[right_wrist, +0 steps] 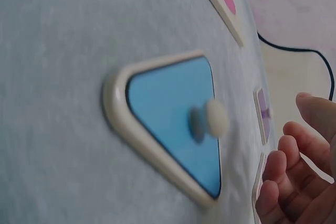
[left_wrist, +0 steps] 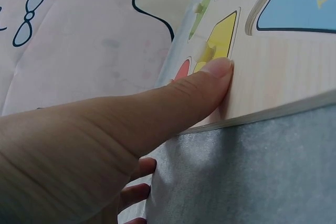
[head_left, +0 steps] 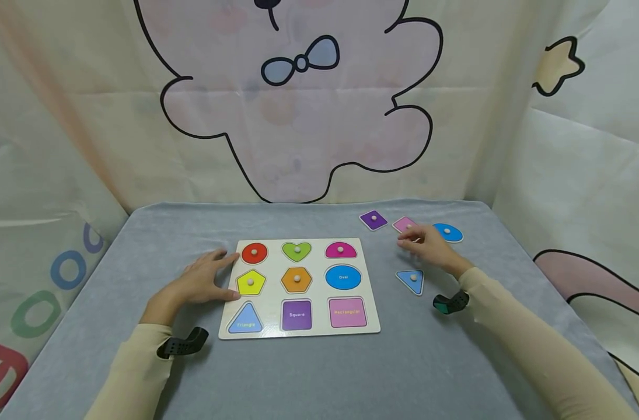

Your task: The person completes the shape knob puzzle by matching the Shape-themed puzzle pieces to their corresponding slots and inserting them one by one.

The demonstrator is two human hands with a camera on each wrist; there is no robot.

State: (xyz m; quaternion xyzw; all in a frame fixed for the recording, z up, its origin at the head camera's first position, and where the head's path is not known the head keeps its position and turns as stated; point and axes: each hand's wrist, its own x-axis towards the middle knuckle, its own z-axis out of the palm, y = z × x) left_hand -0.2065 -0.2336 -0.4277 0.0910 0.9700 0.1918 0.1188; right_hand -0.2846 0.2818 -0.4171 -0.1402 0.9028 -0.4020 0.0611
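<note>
My left hand (head_left: 203,277) rests at the left edge of a white wooden shape puzzle board (head_left: 320,315). Its thumb (left_wrist: 176,98) lies on the board next to the yellow pentagon (head_left: 251,283), fingers spread. Off to the board's right, my right hand (head_left: 432,248) hovers by a pink rectangular piece (head_left: 401,223), partly hiding it. Thumb and loosely bent fingers stand apart in the right wrist view, with nothing visible between them. Nearer me lies a blue triangle piece (right_wrist: 163,103) with a round knob.
A purple square piece (head_left: 370,221) and a blue oval piece (head_left: 449,233) lie at the back right of the cloth-covered table (head_left: 308,379). Red, green, magenta and orange pieces sit in the board. Triangle, square, rectangle and oval spaces show printed words. A printed curtain hangs behind.
</note>
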